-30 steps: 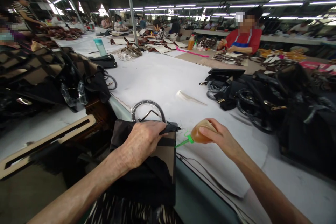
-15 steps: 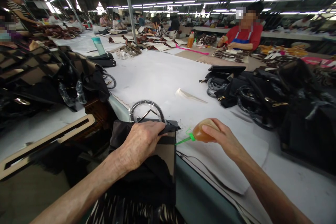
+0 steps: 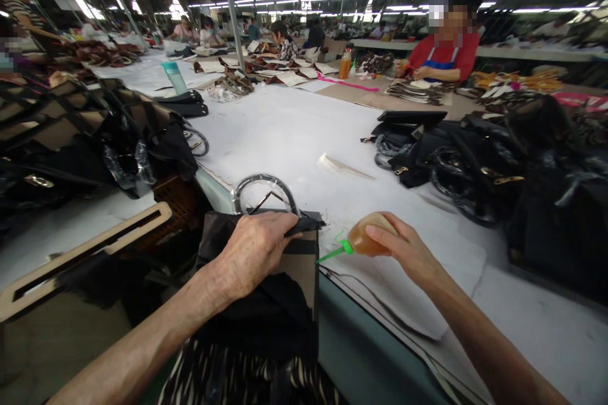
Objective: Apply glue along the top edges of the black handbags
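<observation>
Over the near table edge lies a black bag (image 3: pixel 256 316) with a beige panel along its right side. Its round handle (image 3: pixel 240 188), wrapped in clear plastic, stands up at the far end. My left hand (image 3: pixel 259 247) is closed on the bag's dark upper edge, fingertips pressing at the far right corner. In my right hand (image 3: pixel 396 240) is a squeeze bottle (image 3: pixel 363 237) of amber liquid, tilted with its green nozzle pointing left. The nozzle tip meets the bag's right edge; whether liquid comes out is too small to see.
Black bags are piled on the left (image 3: pixel 85 133) and right (image 3: pixel 475 152) of the white table (image 3: pixel 285 126). A pale pointed scrap (image 3: pixel 344 166) lies mid-table. A wooden frame-like template (image 3: pixel 95 253) sits at left. A co-worker in red (image 3: pixel 441 50) works across the table.
The view has tilted slightly. Both hands keep their grips, and the nozzle tip stays at the bag's right edge with hardly any shift.
</observation>
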Demonstrator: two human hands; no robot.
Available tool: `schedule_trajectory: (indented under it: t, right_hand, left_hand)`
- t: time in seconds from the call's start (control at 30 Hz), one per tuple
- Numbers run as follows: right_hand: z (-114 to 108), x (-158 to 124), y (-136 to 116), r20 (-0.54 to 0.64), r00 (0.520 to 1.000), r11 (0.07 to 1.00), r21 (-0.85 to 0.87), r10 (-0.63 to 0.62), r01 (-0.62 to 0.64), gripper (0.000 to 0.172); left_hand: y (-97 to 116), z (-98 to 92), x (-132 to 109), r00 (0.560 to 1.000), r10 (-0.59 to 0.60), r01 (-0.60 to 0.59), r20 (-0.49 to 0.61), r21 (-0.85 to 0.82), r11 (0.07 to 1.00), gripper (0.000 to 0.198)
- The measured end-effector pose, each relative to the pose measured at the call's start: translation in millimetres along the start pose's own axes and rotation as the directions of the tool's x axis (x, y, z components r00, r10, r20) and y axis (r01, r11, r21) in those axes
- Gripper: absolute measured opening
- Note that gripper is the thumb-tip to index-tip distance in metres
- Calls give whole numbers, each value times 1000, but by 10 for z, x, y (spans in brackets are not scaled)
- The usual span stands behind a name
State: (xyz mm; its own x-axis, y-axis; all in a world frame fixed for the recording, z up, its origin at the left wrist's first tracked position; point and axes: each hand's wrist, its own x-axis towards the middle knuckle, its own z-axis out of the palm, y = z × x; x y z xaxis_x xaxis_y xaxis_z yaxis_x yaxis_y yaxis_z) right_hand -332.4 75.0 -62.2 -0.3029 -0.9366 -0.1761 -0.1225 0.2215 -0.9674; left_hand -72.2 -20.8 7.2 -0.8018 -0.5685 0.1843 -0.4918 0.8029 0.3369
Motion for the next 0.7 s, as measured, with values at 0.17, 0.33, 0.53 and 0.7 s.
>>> schedule_trajectory:
  t: [0.17,0.33,0.53,0.7]
  right_hand:
    - [-3,-29,40,-2,1000,1000,5,5,-5,34]
    - [-6,-85,51,6,1000,1000,20,20,-21,35]
    - [19,-146,5,13,1000,1000,12,26,-27,36]
    - [18,-184,3,30,999,1000,-18,11,-11,36]
  left_hand:
    - [-3,7,-1,1000,-3,3,-7,16,1000,11]
    - [-6,3,5,1000,-4,4,-9,9,1000,12]
    - [-9,1,2,999,-2,4,-35,40,999,13]
    - [-30,20,1,999,4,-3,-48,37,999,13]
